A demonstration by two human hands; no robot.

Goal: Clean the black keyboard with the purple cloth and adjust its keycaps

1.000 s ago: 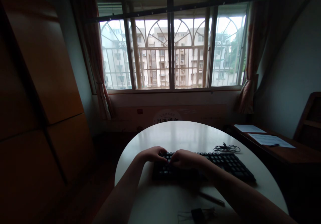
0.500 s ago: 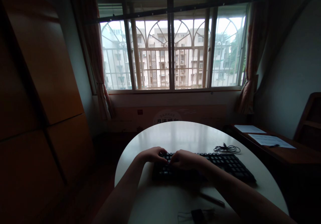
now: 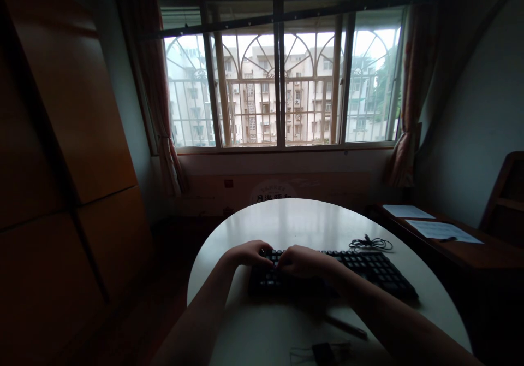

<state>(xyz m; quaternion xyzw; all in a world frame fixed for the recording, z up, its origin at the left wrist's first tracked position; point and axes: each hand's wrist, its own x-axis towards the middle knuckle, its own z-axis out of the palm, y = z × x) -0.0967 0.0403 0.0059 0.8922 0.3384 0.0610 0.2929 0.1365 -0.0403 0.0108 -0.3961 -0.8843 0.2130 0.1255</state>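
Note:
A black keyboard (image 3: pixel 368 270) lies on the round white table (image 3: pixel 286 221). My left hand (image 3: pixel 250 253) rests at the keyboard's upper left part, its thumb and forefinger curved and apart over the keys. Just to its right, my right hand (image 3: pixel 301 260) is closed, with its fingertips pressed together down at the keys. Whatever may be between those fingertips is hidden. In front of the keyboard lies a dark, slim stick-like tool (image 3: pixel 347 326). Nearer still is a small black piece with thin wire loops (image 3: pixel 323 353), partly cut off by the lower edge.
A coiled black cable (image 3: pixel 370 242) sits behind the keyboard. To the right, a brown wooden desk (image 3: pixel 497 251) bears paper sheets (image 3: pixel 442 230) and a dark pen (image 3: pixel 448 238). A wooden cabinet (image 3: pixel 82 109) stands at left, and a barred window (image 3: pixel 282 82) is ahead.

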